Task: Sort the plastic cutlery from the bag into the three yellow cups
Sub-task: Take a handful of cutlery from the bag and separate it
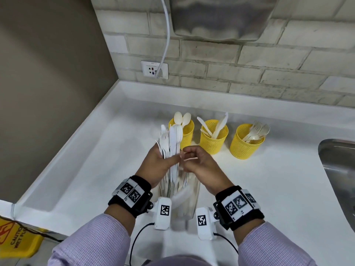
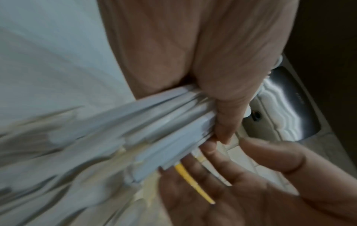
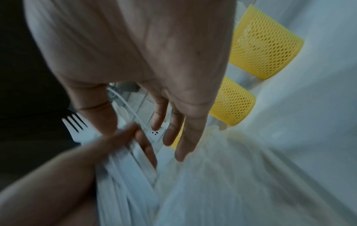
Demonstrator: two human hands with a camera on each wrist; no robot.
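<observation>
My left hand (image 1: 167,156) grips a bundle of white plastic cutlery (image 1: 171,141) upright, its lower ends still inside the clear bag (image 1: 182,196) on the counter. In the left wrist view the thumb (image 2: 222,107) clamps the handles (image 2: 173,130). My right hand (image 1: 190,160) is right beside the bundle with relaxed fingers (image 3: 179,137) and grips nothing. A fork (image 3: 77,128) sticks out of the bundle. Behind stand three yellow mesh cups: the left one (image 1: 187,139) with spoons, the middle one (image 1: 213,144) with knives, the right one (image 1: 245,148) with forks.
A steel sink (image 1: 338,164) lies at the right edge. On the brick wall are a socket (image 1: 154,70) with a white cable and a metal dispenser (image 1: 221,16). The counter has a raised rim (image 1: 57,160) on the left. A yellow wet-floor sign (image 1: 17,240) stands below.
</observation>
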